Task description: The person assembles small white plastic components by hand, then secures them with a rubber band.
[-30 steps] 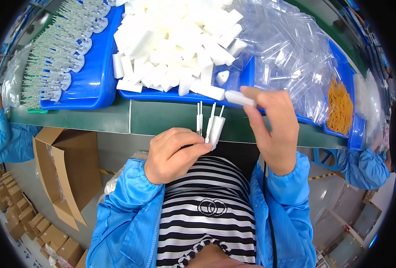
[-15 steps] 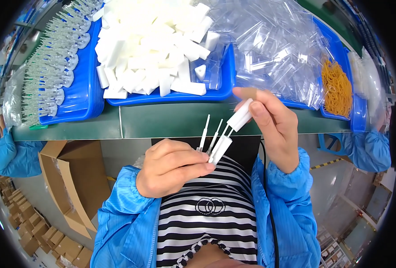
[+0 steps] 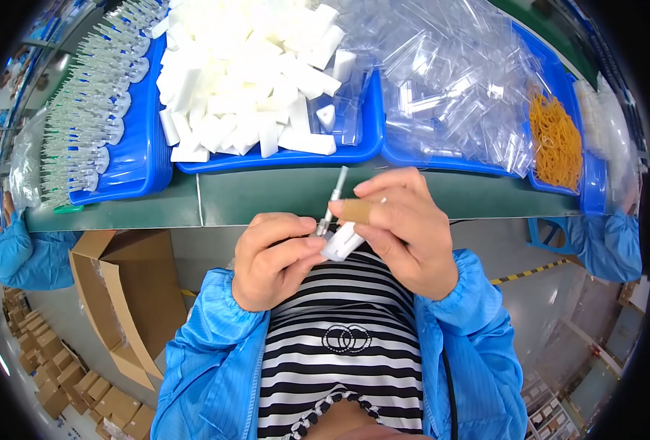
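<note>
Beside the green worktop (image 3: 266, 196), left hand (image 3: 272, 257) and right hand (image 3: 407, 238) pinch a white block (image 3: 342, 244), which uneven pressure could dislodge.

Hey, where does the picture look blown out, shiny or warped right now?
Head view: the heap of white foam blocks is washed out near the top, while the held white piece shows some shading; head view: the clear plastic pieces carry bright glints; head view: the open cardboard box looks bowed by the lens, and the corners go black.
</note>
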Available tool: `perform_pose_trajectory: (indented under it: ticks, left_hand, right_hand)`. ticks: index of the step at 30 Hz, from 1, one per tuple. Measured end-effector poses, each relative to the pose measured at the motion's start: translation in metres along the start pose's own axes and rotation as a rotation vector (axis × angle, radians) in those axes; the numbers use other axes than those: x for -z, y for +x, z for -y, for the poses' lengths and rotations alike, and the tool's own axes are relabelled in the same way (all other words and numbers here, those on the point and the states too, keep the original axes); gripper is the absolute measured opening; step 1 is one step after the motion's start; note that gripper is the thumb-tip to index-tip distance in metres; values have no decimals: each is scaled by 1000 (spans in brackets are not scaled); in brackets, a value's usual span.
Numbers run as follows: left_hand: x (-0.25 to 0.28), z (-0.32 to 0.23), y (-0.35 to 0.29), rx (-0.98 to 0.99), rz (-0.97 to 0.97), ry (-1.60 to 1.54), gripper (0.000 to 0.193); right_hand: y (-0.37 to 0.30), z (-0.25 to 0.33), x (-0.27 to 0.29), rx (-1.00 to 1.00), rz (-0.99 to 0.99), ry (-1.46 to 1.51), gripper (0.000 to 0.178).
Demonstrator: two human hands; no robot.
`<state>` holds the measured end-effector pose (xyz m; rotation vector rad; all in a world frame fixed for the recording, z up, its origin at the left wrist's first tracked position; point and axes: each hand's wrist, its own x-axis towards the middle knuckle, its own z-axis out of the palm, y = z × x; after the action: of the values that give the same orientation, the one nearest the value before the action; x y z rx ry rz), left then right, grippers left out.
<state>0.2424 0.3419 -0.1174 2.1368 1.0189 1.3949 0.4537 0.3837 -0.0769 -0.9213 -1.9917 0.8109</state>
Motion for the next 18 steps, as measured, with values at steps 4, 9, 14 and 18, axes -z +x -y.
perform_pose_trajectory:
  ticks: [4,9,14,18]
  left_hand:
    - [4,8,3,1,28,-55,46]
    - [10,7,-4,10,-7,-22,42]
    - [7,11,-12,76,-103,80,40]
    - [7,16,-12,50,-96,82,41]
  right_hand:
    - [-7,2,-6,61,-31,44,20]
    - [15,-3,2,76,-52,-145,22]
    - [52,-22,-15,149,-242,-683,28]
    - [68,-30,-24,140,-192,-767,24]
